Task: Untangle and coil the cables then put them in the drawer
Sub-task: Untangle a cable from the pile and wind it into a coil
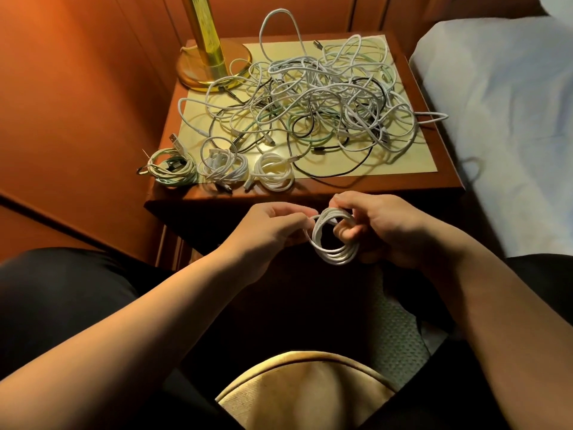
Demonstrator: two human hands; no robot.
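1. Your right hand [390, 231] and left hand [273, 231] hold a white round cable coil [333, 240] before the wooden worktop [446, 178]; fingers pinch its loops.
2. Three finished coils [223, 167] wait there.
3. The large white, green and black cable tangle [310, 100] remains; no drawer is visible.

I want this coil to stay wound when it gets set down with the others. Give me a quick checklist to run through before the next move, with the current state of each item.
1. White coil held by both hands: ok; right hand grips the loops, left hand pinches it at the side.
2. Loops lie together: ok.
3. Loose end tucked in: cannot tell, fingers hide it.
4. Free spot on the nightstand beside the three finished coils: ok, the front edge right of them is bare.
5. Coil clear of the tangled pile: ok, no strand links them.
6. Drawer open: cannot tell, too dark below.
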